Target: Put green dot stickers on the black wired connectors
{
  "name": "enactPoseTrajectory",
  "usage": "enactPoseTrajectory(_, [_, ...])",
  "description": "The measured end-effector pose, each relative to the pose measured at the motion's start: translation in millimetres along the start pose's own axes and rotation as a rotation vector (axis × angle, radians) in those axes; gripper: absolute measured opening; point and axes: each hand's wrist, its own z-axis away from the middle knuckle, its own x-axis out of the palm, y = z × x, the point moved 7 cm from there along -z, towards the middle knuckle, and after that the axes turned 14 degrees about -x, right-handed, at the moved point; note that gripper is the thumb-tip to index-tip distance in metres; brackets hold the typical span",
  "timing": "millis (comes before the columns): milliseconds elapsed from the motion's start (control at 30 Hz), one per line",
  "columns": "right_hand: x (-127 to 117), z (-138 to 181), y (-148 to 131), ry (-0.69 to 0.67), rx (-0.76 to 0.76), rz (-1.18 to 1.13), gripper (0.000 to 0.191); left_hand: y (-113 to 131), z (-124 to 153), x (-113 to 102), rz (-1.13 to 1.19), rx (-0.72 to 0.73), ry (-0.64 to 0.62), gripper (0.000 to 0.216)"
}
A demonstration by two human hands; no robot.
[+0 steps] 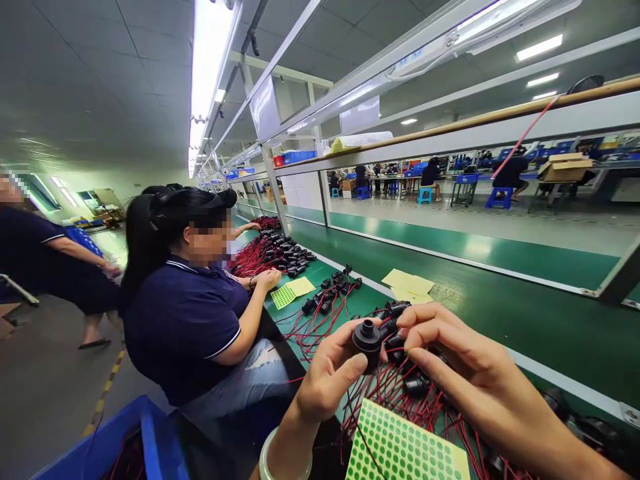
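Observation:
My left hand (327,377) grips a black round part with a short stub on top (367,339), between thumb and fingers. Just to its right is my right hand (463,363), its thumb and fingertips drawn together; whatever they pinch, if anything, is too small to make out. Below both hands lies a sheet of green round stickers (405,443) on pale yellow backing. Many similar black parts with red and black wires (417,385) are heaped behind and under my hands. A dark wire hangs over the sticker sheet.
A co-worker (187,313) sits to my left at the green bench, beside another sticker sheet (293,291) and wired parts (330,293). Yellow paper sheets (409,283) lie ahead. A blue bin (147,427) stands low left. Another person (47,250) is at far left.

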Motion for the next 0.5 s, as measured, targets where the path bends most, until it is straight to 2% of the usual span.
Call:
enactPoseTrajectory(233, [14, 0, -22, -0.07, -0.038, 0.077, 0.014, -1, 16, 16, 0.119, -0.015, -0.109, 0.037])
enactPoseTrajectory(500, [20, 1, -34, -0.05, -0.174, 0.252, 0.01, 4, 24, 20, 0.134, -0.002, -0.107, 0.035])
